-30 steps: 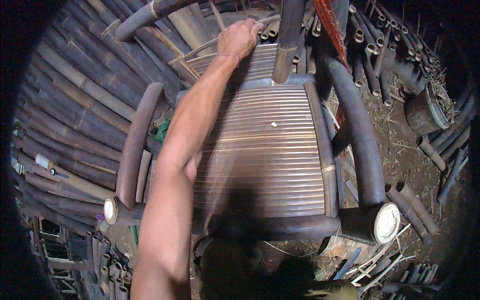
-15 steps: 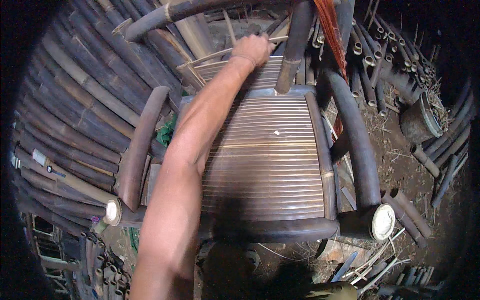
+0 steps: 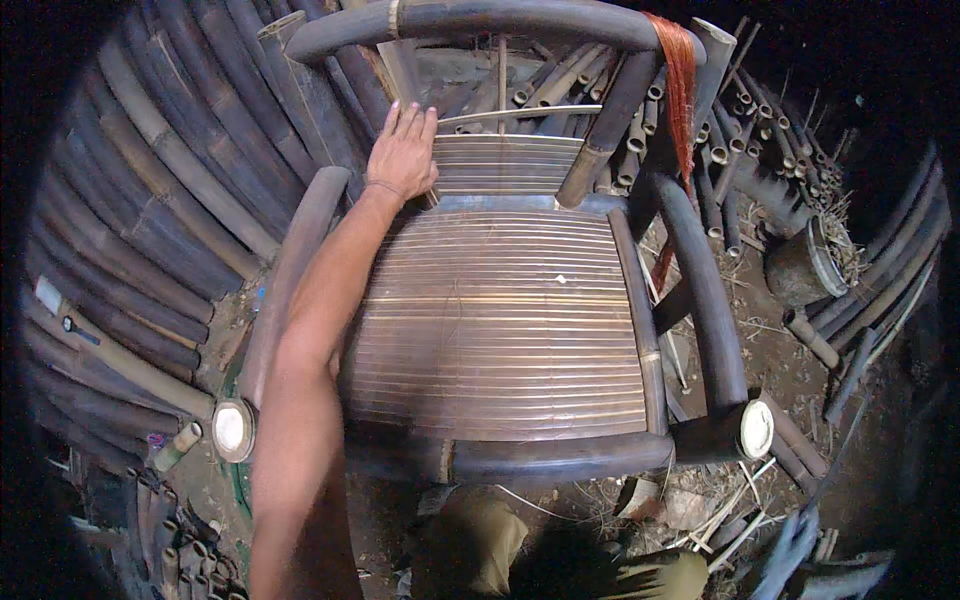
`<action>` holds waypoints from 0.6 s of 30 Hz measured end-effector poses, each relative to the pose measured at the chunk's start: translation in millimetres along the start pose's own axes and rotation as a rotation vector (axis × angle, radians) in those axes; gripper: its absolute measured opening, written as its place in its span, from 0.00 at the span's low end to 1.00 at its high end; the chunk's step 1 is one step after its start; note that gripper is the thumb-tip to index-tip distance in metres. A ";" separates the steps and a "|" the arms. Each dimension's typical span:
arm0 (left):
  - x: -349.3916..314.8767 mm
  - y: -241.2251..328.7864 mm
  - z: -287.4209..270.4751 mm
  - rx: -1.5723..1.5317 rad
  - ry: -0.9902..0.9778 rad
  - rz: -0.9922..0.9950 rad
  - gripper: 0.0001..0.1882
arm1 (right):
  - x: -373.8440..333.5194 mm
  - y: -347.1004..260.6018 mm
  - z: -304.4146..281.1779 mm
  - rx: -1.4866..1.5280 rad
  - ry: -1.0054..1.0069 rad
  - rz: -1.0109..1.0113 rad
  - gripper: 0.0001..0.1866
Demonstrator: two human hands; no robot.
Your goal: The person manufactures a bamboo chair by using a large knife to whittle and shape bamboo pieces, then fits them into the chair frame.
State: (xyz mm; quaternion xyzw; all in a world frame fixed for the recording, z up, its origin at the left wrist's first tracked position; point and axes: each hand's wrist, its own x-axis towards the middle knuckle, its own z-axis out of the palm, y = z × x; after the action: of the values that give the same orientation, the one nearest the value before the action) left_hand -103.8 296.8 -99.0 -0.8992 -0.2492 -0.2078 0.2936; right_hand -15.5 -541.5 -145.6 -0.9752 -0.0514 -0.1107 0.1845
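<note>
The bamboo chair [image 3: 520, 360] stands in the middle of the view. The left hand [image 3: 402, 160] has shifted leftward from the loose slat [image 3: 525, 115] to the left back upright [image 3: 370, 75]. Its fingers lie nearly straight there; how far the grip closes I cannot tell, since the palm is hidden. The right hand is out of view. A bluish shape [image 3: 785, 555] at lower right is blurred. Dark bamboo poles [image 3: 150, 180] lie left of the chair; a bucket [image 3: 805, 265] sits on the littered earth floor [image 3: 790, 365].
</note>
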 end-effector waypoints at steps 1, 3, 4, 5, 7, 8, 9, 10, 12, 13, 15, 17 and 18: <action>1.3 -3.1 4.8 -0.027 0.027 0.023 0.42 | 10.2 -70.7 -12.8 0.253 0.191 -0.118 0.25; 4.6 3.5 15.7 -0.101 0.094 0.079 0.42 | 28.4 -190.1 -60.5 0.195 0.099 -0.317 0.26; 5.1 4.6 14.6 -0.134 0.103 0.055 0.41 | 38.8 -237.6 -56.4 0.221 0.015 -0.431 0.25; 5.4 5.4 12.9 -0.169 0.107 0.047 0.41 | 49.0 -285.0 -53.9 0.255 -0.077 -0.542 0.25; 0.4 -2.6 18.0 -0.230 0.105 0.024 0.41 | 68.0 -376.2 -27.7 0.135 -0.231 -0.771 0.23; -0.2 -3.3 21.2 -0.255 0.120 0.024 0.41 | 78.3 -412.2 -10.8 -0.025 -0.289 -0.780 0.24; -1.8 -4.1 24.2 -0.269 0.111 0.023 0.41 | 78.8 -450.0 1.8 -0.004 -0.276 -0.857 0.21; -4.2 -11.7 24.0 -0.266 0.101 0.020 0.41 | 88.1 -481.9 21.0 -0.065 -0.263 -0.855 0.19; 0.1 -5.5 23.1 -0.288 0.105 0.036 0.41 | 120.3 -519.5 66.6 -0.112 -0.184 -0.844 0.16; 3.1 -2.5 21.4 -0.297 0.135 0.039 0.40 | 133.1 -531.2 87.0 -0.083 -0.123 -0.854 0.15; -0.1 -4.4 22.5 -0.291 0.174 0.029 0.39 | 129.0 -555.9 110.5 -0.046 -0.136 -0.767 0.15; -1.6 2.9 25.6 -0.273 0.174 0.051 0.38 | 134.1 -568.4 133.0 -0.053 -0.197 -0.876 0.17; -1.2 7.2 26.6 -0.268 0.176 0.063 0.38 | 144.4 -562.2 132.1 -0.088 -0.261 -0.859 0.17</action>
State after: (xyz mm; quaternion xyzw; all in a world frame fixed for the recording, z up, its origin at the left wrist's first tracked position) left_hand -94.6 308.1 -122.4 -0.9160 -0.1643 -0.3078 0.1978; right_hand 71.4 37.0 -35.7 -0.8783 -0.4694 -0.0553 0.0719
